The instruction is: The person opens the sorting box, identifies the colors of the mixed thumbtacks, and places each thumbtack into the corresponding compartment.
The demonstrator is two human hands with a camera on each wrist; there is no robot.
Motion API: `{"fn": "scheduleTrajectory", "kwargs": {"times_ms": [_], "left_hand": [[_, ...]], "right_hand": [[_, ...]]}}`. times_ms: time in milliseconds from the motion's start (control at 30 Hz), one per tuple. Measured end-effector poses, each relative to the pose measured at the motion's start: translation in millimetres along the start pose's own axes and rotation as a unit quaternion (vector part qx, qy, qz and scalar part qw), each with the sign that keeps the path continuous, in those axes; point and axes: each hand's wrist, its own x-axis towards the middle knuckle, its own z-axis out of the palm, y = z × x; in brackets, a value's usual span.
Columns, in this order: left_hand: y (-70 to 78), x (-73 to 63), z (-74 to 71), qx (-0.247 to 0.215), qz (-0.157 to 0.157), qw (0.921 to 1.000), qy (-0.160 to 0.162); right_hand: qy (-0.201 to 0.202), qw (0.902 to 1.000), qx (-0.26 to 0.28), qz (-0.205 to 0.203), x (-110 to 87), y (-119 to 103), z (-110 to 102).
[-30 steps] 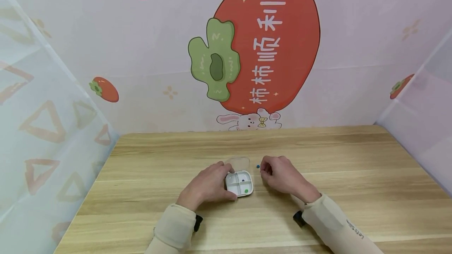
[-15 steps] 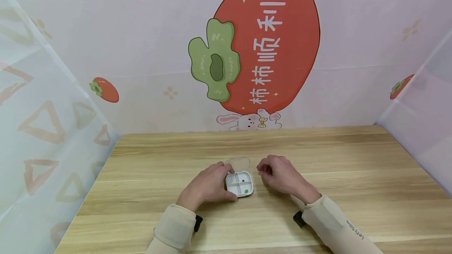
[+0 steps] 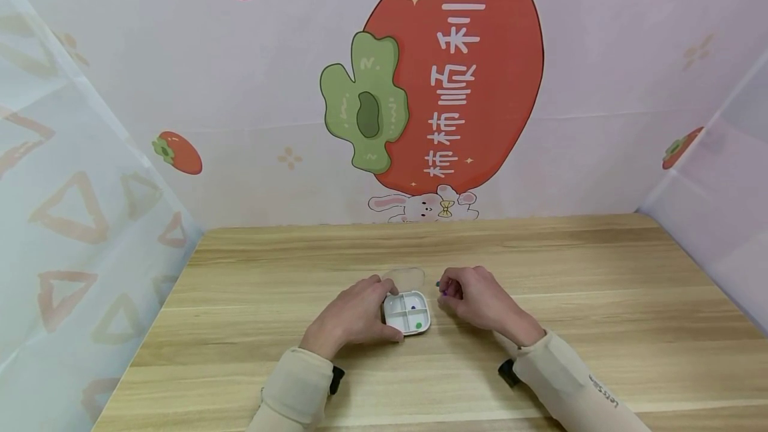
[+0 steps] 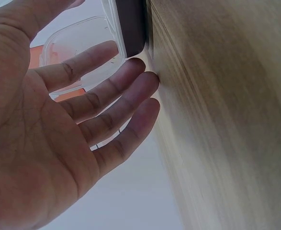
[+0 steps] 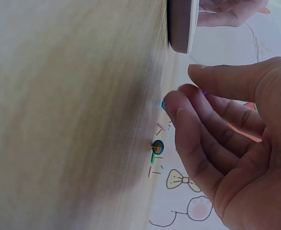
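Observation:
A small white box with four-way dividers (image 3: 396, 321) lies open on the table, its clear lid (image 3: 408, 278) folded back. A blue-purple tack (image 3: 413, 308) sits in its far right compartment and a green tack (image 3: 419, 325) in the near right one. My left hand (image 3: 357, 312) holds the box at its left side, thumb in front and index finger behind. Beside it my right hand (image 3: 480, 299) pinches a purple thumbtack (image 5: 205, 92), mostly hidden by the fingers. Just past these fingertips a blue thumbtack (image 3: 438, 284) lies on the wood.
More thumbtacks lie behind the right hand in the right wrist view, among them a blue-rimmed tack (image 5: 158, 146) and a green tack (image 5: 153, 157). The wooden table (image 3: 288, 259) ends at a printed backdrop (image 3: 252, 85), with patterned side sheets left and right.
My right hand reached left over the blue thumbtack, then drew back slightly; a purple thumbtack now shows at its fingertips and the blue one is visible again. The left hand and box stayed put.

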Motion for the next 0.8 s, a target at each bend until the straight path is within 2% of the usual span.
{"fn": "scheduleTrajectory", "kwargs": {"times_ms": [800], "left_hand": [[-0.3,0.5,0.3,0.001,0.004,1.0,0.001]], "right_hand": [[0.016,0.9996,0.018,0.015,0.9,-1.1,0.3]]}}
